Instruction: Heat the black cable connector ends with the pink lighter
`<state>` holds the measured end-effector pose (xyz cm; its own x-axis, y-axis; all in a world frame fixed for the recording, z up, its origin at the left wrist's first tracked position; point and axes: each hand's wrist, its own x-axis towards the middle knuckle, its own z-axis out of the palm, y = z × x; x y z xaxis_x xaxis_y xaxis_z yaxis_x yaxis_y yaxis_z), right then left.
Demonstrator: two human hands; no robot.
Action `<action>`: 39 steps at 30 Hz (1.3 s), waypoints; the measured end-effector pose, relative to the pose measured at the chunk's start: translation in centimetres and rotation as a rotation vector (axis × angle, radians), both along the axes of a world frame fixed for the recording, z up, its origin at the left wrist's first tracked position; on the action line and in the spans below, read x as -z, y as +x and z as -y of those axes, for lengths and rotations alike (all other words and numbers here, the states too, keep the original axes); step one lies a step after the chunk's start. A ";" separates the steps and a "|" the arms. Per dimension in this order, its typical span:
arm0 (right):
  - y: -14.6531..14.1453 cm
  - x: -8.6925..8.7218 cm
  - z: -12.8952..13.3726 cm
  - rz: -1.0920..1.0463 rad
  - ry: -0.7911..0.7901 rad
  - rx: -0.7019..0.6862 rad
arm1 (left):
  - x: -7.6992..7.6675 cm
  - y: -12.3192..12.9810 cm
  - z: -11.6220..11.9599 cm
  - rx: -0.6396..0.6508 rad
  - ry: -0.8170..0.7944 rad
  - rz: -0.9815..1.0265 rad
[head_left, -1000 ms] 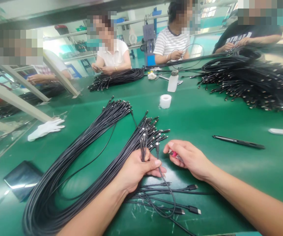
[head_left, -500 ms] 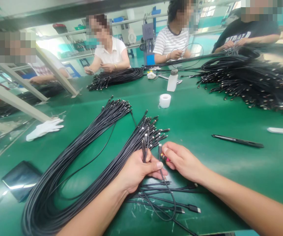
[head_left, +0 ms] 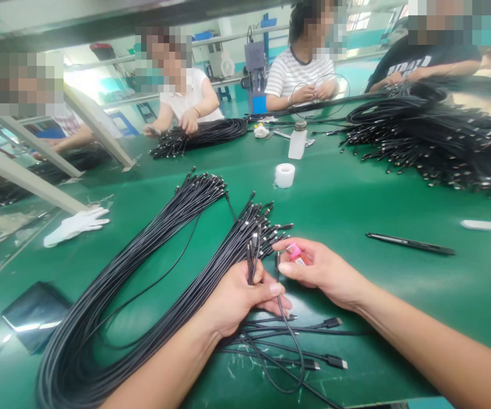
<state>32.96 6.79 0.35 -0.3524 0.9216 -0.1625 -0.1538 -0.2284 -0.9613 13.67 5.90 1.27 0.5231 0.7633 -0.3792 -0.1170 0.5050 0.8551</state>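
Several black cables stand up out of my left hand [head_left: 245, 295], which is closed round them. Between its thumb and fingers it pinches one more cable [head_left: 286, 321], whose connector [head_left: 277, 260] points up. My right hand [head_left: 320, 272] is just right of that connector, thumb and index finger on either side of it; whether they touch it I cannot tell. A small pink and red piece [head_left: 295, 251] with a metal-looking end is held in the right fingers. A U-shaped bundle of black cables [head_left: 130, 250] lies to the left. Loose cable ends [head_left: 335, 361] lie below my hands.
On the green table [head_left: 335, 204] lie a black pen [head_left: 410, 243], a white oval piece [head_left: 479, 225], a tape roll [head_left: 284, 175], a white bottle [head_left: 298, 142], a white glove [head_left: 76, 225] and a dark pouch [head_left: 36, 315]. Co-workers sit opposite beside cable piles [head_left: 437, 136].
My right fingers have opened out and risen slightly, showing more of the pink and red piece. My left hand keeps its hold. A co-worker's hand opposite has moved onto a cable bundle.
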 end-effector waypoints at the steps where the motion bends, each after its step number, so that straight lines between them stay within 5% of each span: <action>1: -0.2 0.1 0.1 -0.032 -0.002 -0.018 | 0.1 0.0 0.0 0.012 0.000 0.006; 14: 0.3 -0.1 -0.3 -0.051 -0.073 0.056 | 0.1 0.0 0.0 0.038 0.014 0.049; 39: 0.0 0.5 -0.1 -0.035 -0.032 -0.062 | 0.1 -0.1 0.0 0.033 0.017 0.061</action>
